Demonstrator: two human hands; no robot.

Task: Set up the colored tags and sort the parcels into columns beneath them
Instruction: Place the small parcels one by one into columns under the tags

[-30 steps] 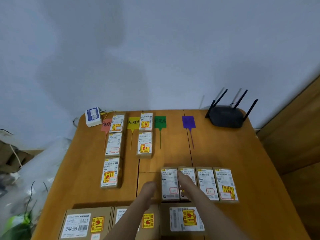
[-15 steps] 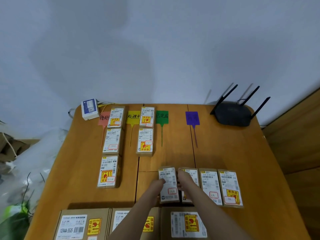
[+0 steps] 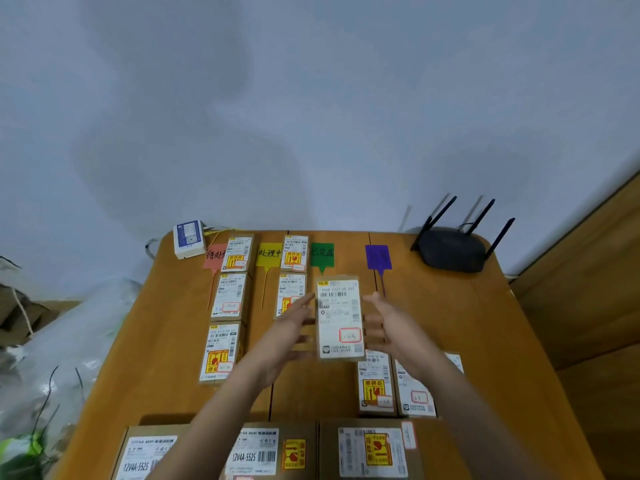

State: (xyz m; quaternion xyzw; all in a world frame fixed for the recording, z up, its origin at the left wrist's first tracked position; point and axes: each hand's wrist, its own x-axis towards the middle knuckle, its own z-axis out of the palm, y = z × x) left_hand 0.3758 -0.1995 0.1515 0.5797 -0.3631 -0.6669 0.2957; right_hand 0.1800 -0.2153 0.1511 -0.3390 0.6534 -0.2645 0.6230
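Four tags lie along the table's far edge: red (image 3: 214,256), yellow (image 3: 268,254), green (image 3: 322,254) and purple (image 3: 378,257). Three small parcels (image 3: 230,296) form a column by the red tag, and two (image 3: 295,252) stand by the yellow one. A further small labelled parcel (image 3: 339,317) hovers just below the green tag, carried between both hands. My left hand (image 3: 291,329) touches its left side and my right hand (image 3: 388,323) its right side, fingers straight and spread. Two small parcels (image 3: 375,384) lie nearer me on the right, with a corner of another showing behind my right arm.
Three large cardboard boxes (image 3: 266,452) line the wooden table's (image 3: 485,341) near edge. A black router (image 3: 452,249) sits at the far right corner, a white device (image 3: 188,239) at the far left. A clear plastic bag (image 3: 52,358) lies left of the table.
Both hands have lifted the leftmost parcel out of the near row and carried it away from me toward the green tag.
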